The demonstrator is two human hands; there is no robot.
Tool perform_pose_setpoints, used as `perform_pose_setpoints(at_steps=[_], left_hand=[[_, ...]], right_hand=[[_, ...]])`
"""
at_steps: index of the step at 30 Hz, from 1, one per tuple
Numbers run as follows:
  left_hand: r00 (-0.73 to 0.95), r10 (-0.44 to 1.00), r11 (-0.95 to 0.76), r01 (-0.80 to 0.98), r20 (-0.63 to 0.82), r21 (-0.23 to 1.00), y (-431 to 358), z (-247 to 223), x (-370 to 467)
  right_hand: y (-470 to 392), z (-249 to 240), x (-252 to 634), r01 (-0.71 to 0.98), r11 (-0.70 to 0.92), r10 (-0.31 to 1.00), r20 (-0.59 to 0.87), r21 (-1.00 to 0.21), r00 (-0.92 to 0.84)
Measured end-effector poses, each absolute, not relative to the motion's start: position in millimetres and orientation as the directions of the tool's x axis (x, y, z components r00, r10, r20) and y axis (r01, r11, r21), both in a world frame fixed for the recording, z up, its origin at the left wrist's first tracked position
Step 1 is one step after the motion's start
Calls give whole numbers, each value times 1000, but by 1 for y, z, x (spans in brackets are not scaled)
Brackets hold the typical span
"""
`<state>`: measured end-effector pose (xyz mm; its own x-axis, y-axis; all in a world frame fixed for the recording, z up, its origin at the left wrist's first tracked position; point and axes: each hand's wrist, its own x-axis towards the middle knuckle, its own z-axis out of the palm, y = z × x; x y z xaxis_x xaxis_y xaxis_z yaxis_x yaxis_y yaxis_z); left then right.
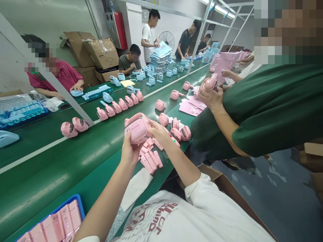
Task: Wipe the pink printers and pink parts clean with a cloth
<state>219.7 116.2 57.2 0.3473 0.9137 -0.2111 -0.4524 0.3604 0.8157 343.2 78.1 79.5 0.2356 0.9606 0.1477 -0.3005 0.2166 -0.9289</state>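
A pink rounded device with a top handle (pixel 137 129) is held up over the green work surface. Around its lower left side is my left hand (pixel 130 148), the thumb on its front face. My right hand (pixel 158 131) grips its right side with bent fingers. Just below the device lie several small pink rectangular parts (pixel 152 160). More pink devices (pixel 176 134) are heaped to the right of my hands.
A row of pink devices (pixel 118 107) stands on the green belt (pixel 63 168). A blue tray (pixel 82 206) of pink parts is at the lower left. Close on the right, a person in green (pixel 272 104) holds a pink device. Other people work across the line, beside blue devices (pixel 151 80).
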Motion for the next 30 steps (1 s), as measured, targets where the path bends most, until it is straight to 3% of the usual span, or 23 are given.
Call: perform_pose_setpoints(at_steps=[3, 8, 12, 17, 20, 25, 29, 30], left_hand=[[347, 896, 390, -320, -276, 864, 119, 52, 221], [406, 854, 412, -142, -327, 900, 122, 39, 220], [446, 823, 466, -178, -351, 866, 118, 31, 223], [480, 799, 543, -316, -363, 778, 111, 28, 240], [542, 772, 530, -261, -332, 807, 111, 29, 253], [583, 747, 395, -5, -318, 919, 108, 27, 256], [697, 689, 109, 170, -198, 979, 89, -9, 213], [720, 657, 50, 254, -223, 966, 81, -27, 194]], right_hand=[[80, 72, 352, -270, 221, 959, 159, -937, 235], [84, 54, 369, -342, 102, 982, 40, -934, 184], [81, 41, 374, -367, 45, 987, -15, -929, 158], [79, 13, 352, -415, 232, 889, 19, -880, 457], [85, 1, 339, -400, 314, 805, 19, -861, 592], [97, 10, 364, -318, 447, 668, 75, -836, 740], [106, 27, 416, -205, 497, 591, 157, -843, 791], [107, 32, 429, -186, 510, 565, 164, -840, 809]])
